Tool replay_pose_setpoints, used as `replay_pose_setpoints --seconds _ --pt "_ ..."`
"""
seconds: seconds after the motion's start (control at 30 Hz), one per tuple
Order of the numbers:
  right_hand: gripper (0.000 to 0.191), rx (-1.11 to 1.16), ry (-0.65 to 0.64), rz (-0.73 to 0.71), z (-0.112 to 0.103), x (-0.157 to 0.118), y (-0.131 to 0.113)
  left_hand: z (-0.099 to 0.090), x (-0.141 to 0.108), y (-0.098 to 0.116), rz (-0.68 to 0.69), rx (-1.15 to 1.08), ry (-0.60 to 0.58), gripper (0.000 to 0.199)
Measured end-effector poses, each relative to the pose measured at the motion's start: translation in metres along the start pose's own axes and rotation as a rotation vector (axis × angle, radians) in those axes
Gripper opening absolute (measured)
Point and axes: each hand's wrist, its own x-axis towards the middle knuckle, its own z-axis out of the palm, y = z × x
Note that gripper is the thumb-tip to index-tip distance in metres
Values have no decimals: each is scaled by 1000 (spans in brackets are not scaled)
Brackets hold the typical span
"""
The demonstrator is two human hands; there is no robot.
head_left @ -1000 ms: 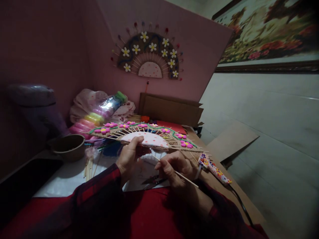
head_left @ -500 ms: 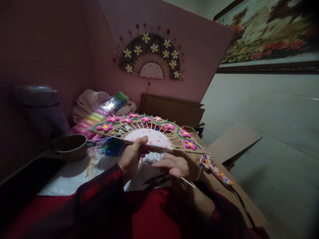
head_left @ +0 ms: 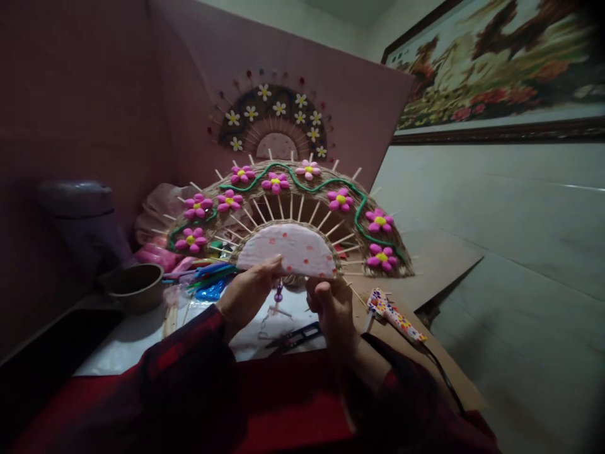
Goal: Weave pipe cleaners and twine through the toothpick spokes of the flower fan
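Observation:
A half-round fan [head_left: 302, 249] stands face-on in front of me, with a twine-wrapped arch, thin wooden ribs, pink clay flowers, a wavy green line and a red-dotted white centre. My left hand [head_left: 248, 291] grips its lower edge, thumb on the white centre and fingers behind. Closed just under the centre's right end is my right hand [head_left: 334, 312]. A thin wooden stick [head_left: 358, 295] pokes out beside its knuckles, and most of that stick is hidden. Purple beads [head_left: 278, 292] hang below the fan.
A flowered glue gun [head_left: 397, 318] with a cord lies at right. Thread snips [head_left: 297, 337] rest on white paper [head_left: 111, 353]. A brown bowl [head_left: 137, 291] and loose sticks [head_left: 171, 317] are at left. A similar fan [head_left: 278, 120] with white flowers is on the pink board behind.
The fan has tipped upright to face me. My right hand has come up to its lower edge with the stick, fingers curled in. The view has shifted slightly.

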Motion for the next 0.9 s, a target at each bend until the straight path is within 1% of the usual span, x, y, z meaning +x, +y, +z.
replay_pose_setpoints --seconds 0.07,0.17,0.27,0.37,0.47,0.57,0.67,0.77,0.9 --pt "50 73 57 59 2 3 -2 -1 2 -4 -5 55 -37 16" --pt "40 216 157 168 7 5 -11 -5 5 -9 -7 117 -15 17" --pt "36 330 138 236 10 9 -18 -5 6 -11 1 91 14 14" --pt "36 379 104 289 7 13 -18 -4 5 -11 38 61 -10 12" --pt "37 367 111 301 2 17 -14 -8 3 -13 13 102 -117 20" --pt "36 334 111 273 -3 20 -12 -15 0 -18 -39 105 -212 37" --pt "34 314 114 260 -6 22 -14 -19 -2 -24 -99 76 -201 46" --pt "31 338 139 272 -8 23 -16 -20 -4 -30 -123 107 -171 43" --pt "29 380 133 256 -11 25 -17 -22 -4 -38 -145 250 -88 35"
